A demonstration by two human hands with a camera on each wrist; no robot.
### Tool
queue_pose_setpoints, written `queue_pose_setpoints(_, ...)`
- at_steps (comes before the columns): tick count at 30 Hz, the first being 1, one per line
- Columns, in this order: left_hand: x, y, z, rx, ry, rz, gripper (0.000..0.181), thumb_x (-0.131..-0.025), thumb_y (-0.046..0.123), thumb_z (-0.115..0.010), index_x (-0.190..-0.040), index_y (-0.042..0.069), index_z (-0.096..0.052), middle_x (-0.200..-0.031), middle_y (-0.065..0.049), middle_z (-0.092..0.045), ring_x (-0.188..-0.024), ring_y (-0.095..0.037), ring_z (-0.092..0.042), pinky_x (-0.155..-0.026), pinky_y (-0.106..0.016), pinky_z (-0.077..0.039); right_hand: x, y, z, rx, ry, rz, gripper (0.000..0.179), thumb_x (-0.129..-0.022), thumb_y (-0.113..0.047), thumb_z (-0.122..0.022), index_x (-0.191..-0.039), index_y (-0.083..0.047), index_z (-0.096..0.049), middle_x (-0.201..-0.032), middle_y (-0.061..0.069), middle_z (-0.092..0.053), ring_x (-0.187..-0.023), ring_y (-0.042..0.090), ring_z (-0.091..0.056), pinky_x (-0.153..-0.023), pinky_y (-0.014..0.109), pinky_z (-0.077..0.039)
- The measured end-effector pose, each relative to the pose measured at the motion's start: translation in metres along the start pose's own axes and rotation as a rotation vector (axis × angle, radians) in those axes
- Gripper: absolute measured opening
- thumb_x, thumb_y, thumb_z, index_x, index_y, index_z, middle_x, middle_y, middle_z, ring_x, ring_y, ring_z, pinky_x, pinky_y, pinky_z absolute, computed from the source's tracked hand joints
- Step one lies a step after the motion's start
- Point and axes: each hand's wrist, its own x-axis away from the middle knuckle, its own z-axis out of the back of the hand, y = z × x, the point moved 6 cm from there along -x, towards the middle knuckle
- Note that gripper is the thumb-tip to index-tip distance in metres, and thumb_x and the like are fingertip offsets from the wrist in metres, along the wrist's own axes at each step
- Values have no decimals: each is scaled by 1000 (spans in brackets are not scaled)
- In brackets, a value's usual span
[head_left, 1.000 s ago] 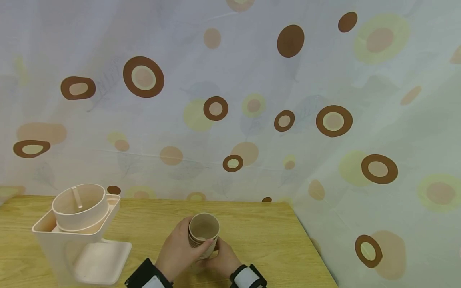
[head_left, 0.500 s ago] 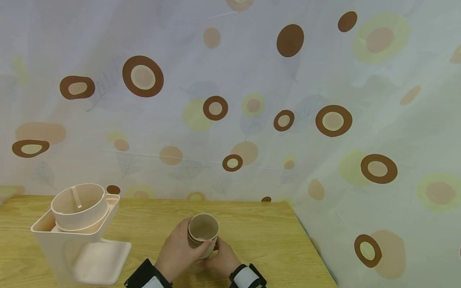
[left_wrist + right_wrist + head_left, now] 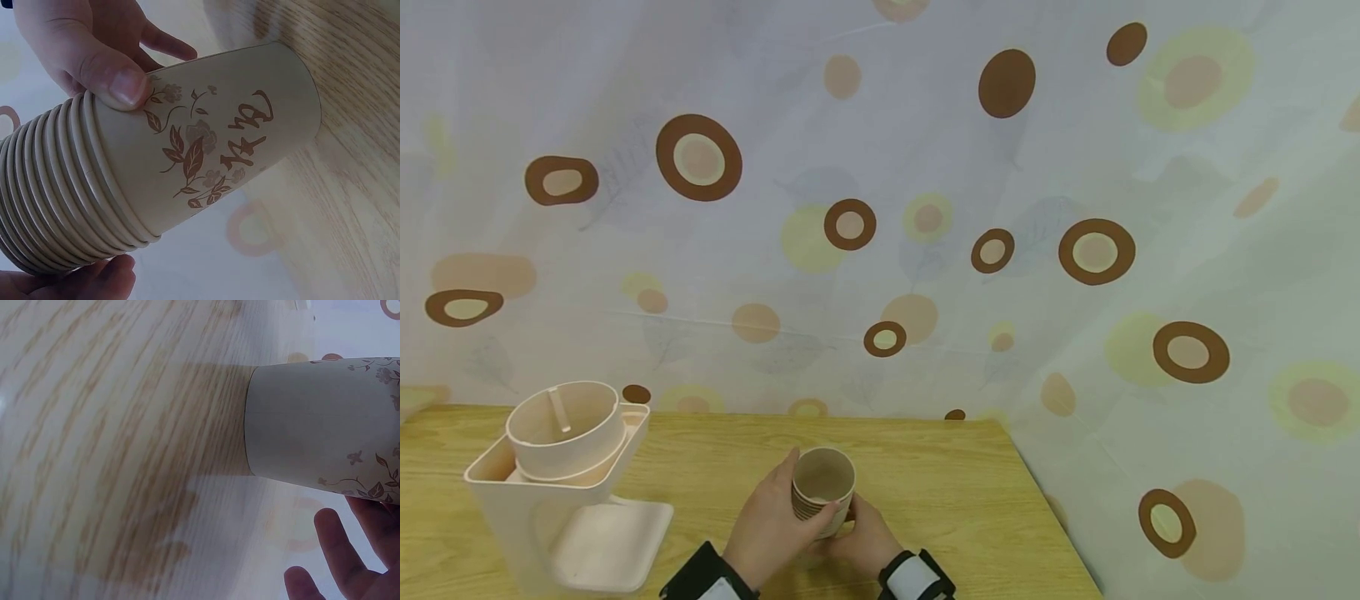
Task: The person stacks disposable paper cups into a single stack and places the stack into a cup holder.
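Observation:
A stack of several paper cups, cream with a brown floral print and writing, is between both hands over the table. My left hand grips it from the left, its thumb across the front near the rims. From the lower right my right hand holds the stack's lower part. The left wrist view shows the right thumb on the printed cup wall; left fingertips lie by the rims. In the right wrist view, some right fingers are spread apart from the cup.
On the left of the wood-grain table stands a pale plastic holder with a round open cylinder on top and a flat base plate. A patterned curtain hangs behind and to the right.
Both hands keep their hold and hardly move. The cup stack has shifted only very slightly; the holder stays in place.

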Motion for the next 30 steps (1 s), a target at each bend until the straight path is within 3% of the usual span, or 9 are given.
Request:
queue_pose_setpoints(13, 1, -6, -2, 16, -20, 36, 88, -74, 45, -74, -136, -9, -40, -125, -26, -55, -111, -38, -57, -85, -47, -51, -1, -1, 0, 31, 3, 2, 66, -72, -18, -79, -129, -3, -49, -114, 12, -61, -98, 27, -56, -80, 48, -47)
queue_pose_setpoints(20, 6, -27, -15, 103, -128, 149, 107, -65, 51, -80, -140, -7, -30, -127, -26, -53, -110, -38, -57, -84, -51, -50, 0, 2, 0, 29, -1, -16, 62, -72, -16, -77, -125, 0, -50, -115, 16, -61, -102, 33, -56, -83, 53, -47)
queue_pose_setpoints(26, 5, -34, -24, 211, -164, 138, 85, -65, 36, -84, -128, -5, -44, -117, -20, -59, -103, -32, -60, -81, -48, -51, -1, 4, 0, 35, 6, -17, 61, -70, -13, -78, -123, 0, -50, -114, 14, -61, -100, 29, -56, -80, 48, -48)
queue_pose_setpoints(30, 5, -37, -25, 201, -150, 127, 77, -64, 31, -85, -122, -4, -49, -114, -18, -61, -101, -31, -61, -81, -48, -51, -1, 3, -1, 50, -7, 2, 64, -69, -11, -77, -125, 0, -47, -116, 15, -60, -101, 31, -56, -81, 49, -48)
